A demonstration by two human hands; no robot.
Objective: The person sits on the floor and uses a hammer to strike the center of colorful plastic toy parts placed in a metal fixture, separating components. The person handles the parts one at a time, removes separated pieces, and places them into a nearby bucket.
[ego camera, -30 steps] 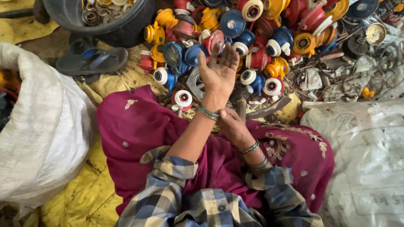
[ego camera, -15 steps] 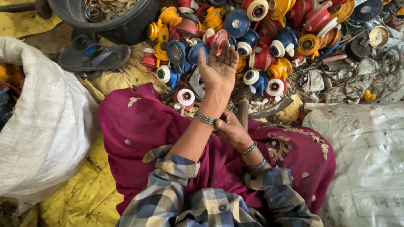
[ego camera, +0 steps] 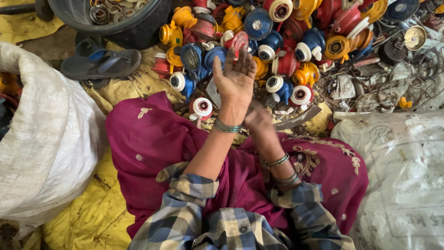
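Observation:
My left hand (ego camera: 236, 78) is raised palm-up with its fingers spread and nothing in it, green bangles (ego camera: 226, 126) at the wrist. It hovers over the near edge of a pile of red, blue and orange plastic spool-like parts (ego camera: 277, 37) with white caps. My right hand (ego camera: 258, 119) lies just behind the left wrist, touching it. The fingers of that hand are hidden. A white-capped part (ego camera: 202, 107) lies just left of the wrist. My lap is covered by a magenta garment (ego camera: 152, 143).
A black tub (ego camera: 138, 28) holding metal rings stands at the back left, a grey sandal (ego camera: 99, 65) beside it. White sacks lie at the left (ego camera: 41, 139) and right (ego camera: 402, 166). Scrap metal (ego camera: 393, 88) spreads at the right. A yellow sheet (ego camera: 83, 217) covers the floor.
The view has drifted slightly. Both hands keep the same pose and place.

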